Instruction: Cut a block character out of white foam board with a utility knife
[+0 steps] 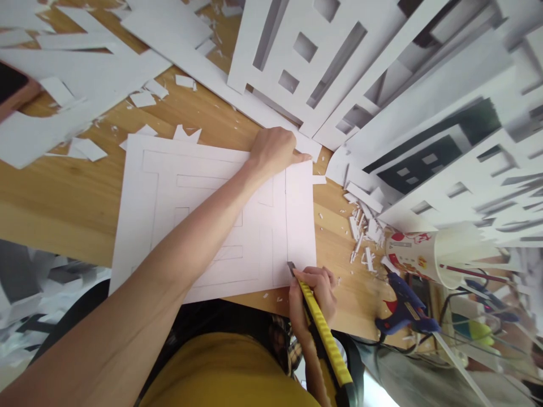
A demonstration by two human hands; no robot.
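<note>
Table (55,209): scraps (143,99), cup (413,255), glue gun (407,314) near sheet (254,237).

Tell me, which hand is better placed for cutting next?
Probably the right hand: it holds the yellow knife, its blade tip at a drawn line on the white sheet. The left hand rests at the sheet's far edge.

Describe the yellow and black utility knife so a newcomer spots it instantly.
Start at the white sheet with thinly drawn outlines on the wooden table. Near its lower right corner, the right hand grips the yellow and black utility knife. Long and mostly yellow, it stands apart from the blue glue gun.
</note>
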